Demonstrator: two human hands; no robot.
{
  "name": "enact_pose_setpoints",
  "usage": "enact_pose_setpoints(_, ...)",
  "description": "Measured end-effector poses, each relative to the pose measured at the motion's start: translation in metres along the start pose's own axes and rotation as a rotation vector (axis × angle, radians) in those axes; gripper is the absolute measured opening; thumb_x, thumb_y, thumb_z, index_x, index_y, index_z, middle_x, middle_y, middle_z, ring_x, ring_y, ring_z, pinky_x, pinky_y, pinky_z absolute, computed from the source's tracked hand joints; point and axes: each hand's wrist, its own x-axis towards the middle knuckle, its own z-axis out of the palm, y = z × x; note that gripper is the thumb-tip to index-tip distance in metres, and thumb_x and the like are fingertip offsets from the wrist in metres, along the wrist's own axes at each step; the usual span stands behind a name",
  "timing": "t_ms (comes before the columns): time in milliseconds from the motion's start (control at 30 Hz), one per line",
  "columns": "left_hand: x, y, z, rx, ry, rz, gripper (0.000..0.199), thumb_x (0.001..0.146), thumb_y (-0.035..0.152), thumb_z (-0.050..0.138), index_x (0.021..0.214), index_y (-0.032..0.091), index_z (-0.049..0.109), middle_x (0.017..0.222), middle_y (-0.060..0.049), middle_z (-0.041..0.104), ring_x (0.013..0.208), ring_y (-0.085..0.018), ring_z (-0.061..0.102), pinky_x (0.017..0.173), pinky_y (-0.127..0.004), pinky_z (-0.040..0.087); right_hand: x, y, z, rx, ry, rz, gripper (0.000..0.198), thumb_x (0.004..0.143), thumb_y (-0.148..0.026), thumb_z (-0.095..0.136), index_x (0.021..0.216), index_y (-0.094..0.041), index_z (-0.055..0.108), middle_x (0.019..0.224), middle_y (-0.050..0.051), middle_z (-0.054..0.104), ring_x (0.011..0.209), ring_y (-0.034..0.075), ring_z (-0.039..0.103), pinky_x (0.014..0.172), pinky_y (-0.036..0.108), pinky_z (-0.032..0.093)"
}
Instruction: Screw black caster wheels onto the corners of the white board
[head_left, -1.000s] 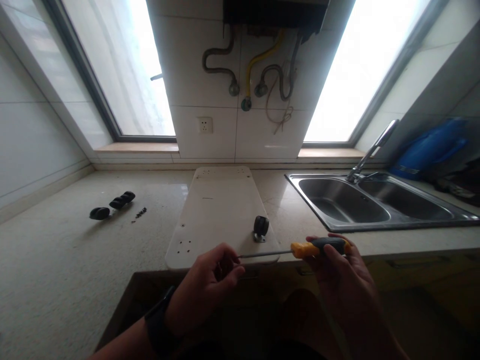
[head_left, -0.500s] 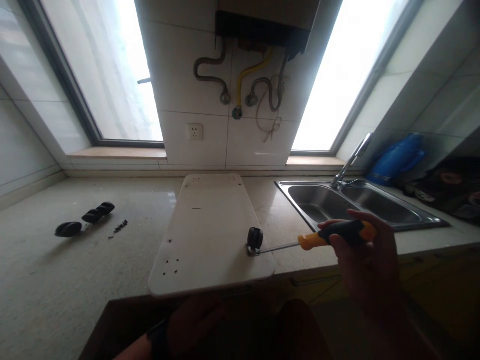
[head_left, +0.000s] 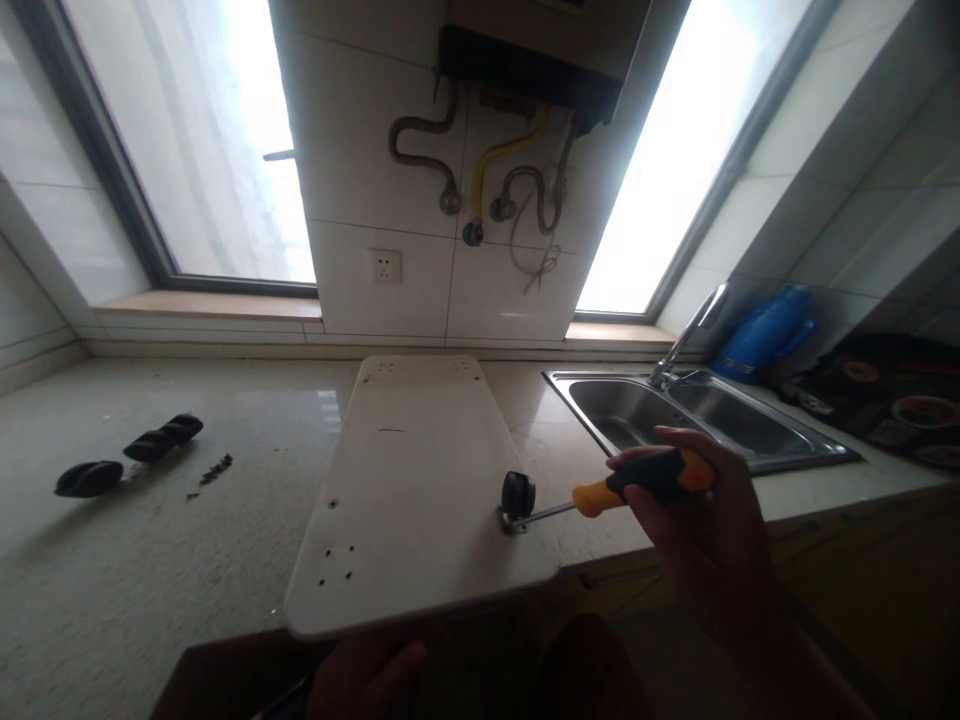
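My right hand [head_left: 705,510] is wrapped round the yellow and black handle of a screwdriver [head_left: 651,480]. The shaft runs left, its tip at the metal base of a black caster wheel [head_left: 518,494]. That caster stands on the near right corner of a white board [head_left: 412,500] with rounded corners. Several screw holes show at the board's other corners. Low in the picture, by the board's near edge, my left hand [head_left: 367,675] lies in deep shadow; its fingers are too dark to make out.
Loose black casters [head_left: 88,479] and several small screws [head_left: 216,468] lie on the counter [head_left: 225,560] at the left. A steel double sink [head_left: 622,405] with a tap [head_left: 686,340] stands at the right, a blue thermos jug [head_left: 761,335] behind it. A socket [head_left: 385,266] is on the wall.
The view has shifted slightly, so the board and caster sit lower in the picture. My right hand with the screwdriver appears further left and closer to the caster. The tip stays at the caster base.
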Motion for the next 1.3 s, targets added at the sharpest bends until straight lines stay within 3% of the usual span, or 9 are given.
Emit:
enact_pose_setpoints(300, -0.001, -0.009, -0.005, -0.065, 0.173, -0.142, 0.072, 0.081, 0.086, 0.041, 0.097, 0.028, 0.081, 0.106, -0.007, 0.08, 0.104, -0.034, 0.071, 0.102, -0.044, 0.053, 0.004, -0.007, 0.0, -0.104, -0.089, -0.044, 0.053, 0.086, -0.02, 0.07, 0.133, -0.03, 0.049, 0.109, 0.006, 0.07, 0.1, 0.021, 0.071, 0.08, 0.034, 0.064)
enact_pose_setpoints(500, -0.001, -0.012, -0.006, -0.05, 0.195, -0.111, 0.069, 0.083, 0.083, 0.043, 0.098, 0.026, 0.08, 0.111, -0.009, 0.079, 0.108, -0.034, 0.071, 0.104, -0.046, 0.052, 0.004, -0.007, 0.001, -0.093, -0.075, -0.039, 0.051, 0.087, -0.021, 0.07, 0.133, -0.029, 0.05, 0.107, 0.006, 0.07, 0.097, 0.021, 0.071, 0.08, 0.035, 0.064)
enact_pose_setpoints(700, 0.002, -0.019, -0.004, -0.05, 0.194, -0.079, 0.063, 0.085, 0.078, 0.045, 0.089, 0.027, 0.08, 0.1, -0.008, 0.081, 0.102, -0.033, 0.073, 0.102, -0.047, 0.054, 0.002, -0.006, -0.001, -0.096, -0.056, -0.043, 0.054, 0.085, -0.022, 0.071, 0.134, -0.03, 0.05, 0.106, 0.005, 0.071, 0.097, 0.021, 0.071, 0.08, 0.034, 0.063)
enact_pose_setpoints(967, 0.001, -0.015, -0.007, -0.067, 0.221, -0.088, 0.058, 0.083, 0.076, 0.05, 0.096, 0.029, 0.081, 0.108, -0.006, 0.08, 0.109, -0.034, 0.071, 0.107, -0.047, 0.051, -0.001, -0.005, -0.002, -0.098, -0.05, -0.031, 0.053, 0.085, -0.022, 0.071, 0.134, -0.029, 0.05, 0.108, 0.006, 0.071, 0.096, 0.021, 0.072, 0.079, 0.035, 0.064)
enact_pose_setpoints(1200, 0.0, -0.007, -0.009, -0.09, 0.215, -0.12, 0.06, 0.083, 0.074, 0.052, 0.105, 0.025, 0.08, 0.117, -0.009, 0.077, 0.116, -0.037, 0.069, 0.11, -0.053, 0.047, 0.014, -0.018, 0.009, -0.179, -0.255, -0.12, 0.067, 0.086, -0.019, 0.07, 0.145, -0.033, 0.042, 0.116, 0.007, 0.067, 0.104, 0.023, 0.07, 0.082, 0.037, 0.063)
enact_pose_setpoints(1300, -0.001, -0.001, -0.01, -0.086, 0.211, -0.125, 0.059, 0.083, 0.073, 0.053, 0.1, 0.024, 0.08, 0.112, -0.01, 0.079, 0.112, -0.037, 0.07, 0.108, -0.053, 0.049, 0.026, -0.025, 0.018, -0.267, -0.383, -0.208, 0.066, 0.088, -0.019, 0.069, 0.146, -0.033, 0.042, 0.115, 0.007, 0.067, 0.1, 0.022, 0.069, 0.082, 0.037, 0.062)
